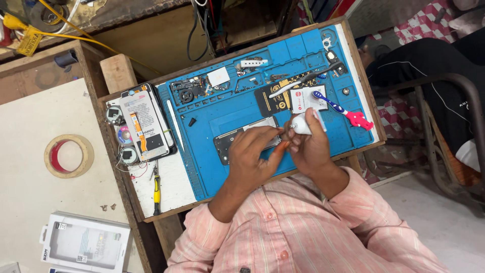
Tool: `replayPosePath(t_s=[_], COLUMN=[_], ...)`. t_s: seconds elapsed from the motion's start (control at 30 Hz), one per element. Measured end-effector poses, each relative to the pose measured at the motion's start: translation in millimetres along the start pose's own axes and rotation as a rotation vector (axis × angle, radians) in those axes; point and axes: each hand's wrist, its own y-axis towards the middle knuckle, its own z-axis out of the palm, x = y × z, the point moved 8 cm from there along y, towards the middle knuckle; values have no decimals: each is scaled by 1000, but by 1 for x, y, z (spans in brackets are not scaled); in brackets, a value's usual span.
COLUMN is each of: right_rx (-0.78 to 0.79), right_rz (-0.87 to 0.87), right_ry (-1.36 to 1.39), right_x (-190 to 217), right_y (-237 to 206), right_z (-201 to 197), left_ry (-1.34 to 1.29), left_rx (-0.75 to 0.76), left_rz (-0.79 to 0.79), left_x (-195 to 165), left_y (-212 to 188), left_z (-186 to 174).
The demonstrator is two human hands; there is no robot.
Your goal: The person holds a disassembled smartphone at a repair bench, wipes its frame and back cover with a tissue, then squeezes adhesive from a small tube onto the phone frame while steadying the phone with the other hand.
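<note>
- Nearest my camera is the pink striped shirt sleeve (pixel 323 222), with both forearms reaching out from it onto the blue repair mat (pixel 222 111).
- My left hand (pixel 252 154) lies on the opened smartphone (pixel 242 135), which sits flat on the near half of the mat; its fingers are curled and pressing the phone's right end, thumb tip meeting the other hand.
- My right hand (pixel 309 144) has its fingers closed around a small white object (pixel 302 124), a cloth or small bottle, I cannot tell which, held just above the phone's right end.
- Just beyond that hand, a blue and white toothbrush (pixel 336 108) with a pink handle lies on the mat, its head over a white card (pixel 307 98).
- A black-handled tool (pixel 308 80) lies slanted beyond the card, near loose phone parts and screws.
- Off the mat's left edge, a second phone with its back removed (pixel 144 124) rests on the tabletop (pixel 169 184), beside a yellow-handled screwdriver (pixel 157 189).
- Far left lie a roll of tape (pixel 68 155) and a boxed phone case (pixel 86 242).
- To do this well, I judge the left hand should keep the phone pinned flat while the right works lightly, avoiding the exposed parts.
</note>
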Motion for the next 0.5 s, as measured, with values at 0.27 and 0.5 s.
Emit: replayPosePath(t_s=[0.27, 0.5], right_rx=[-22, -55], right_rz=[165, 165], right_ry=[26, 22], right_x=[-28, -33], right_y=[-9, -7], right_z=[5, 1], left_ry=[-62, -37], left_rx=[-45, -52], left_rz=[-62, -23], left_x=[10, 12], left_y=[1, -1], left_z=[1, 0])
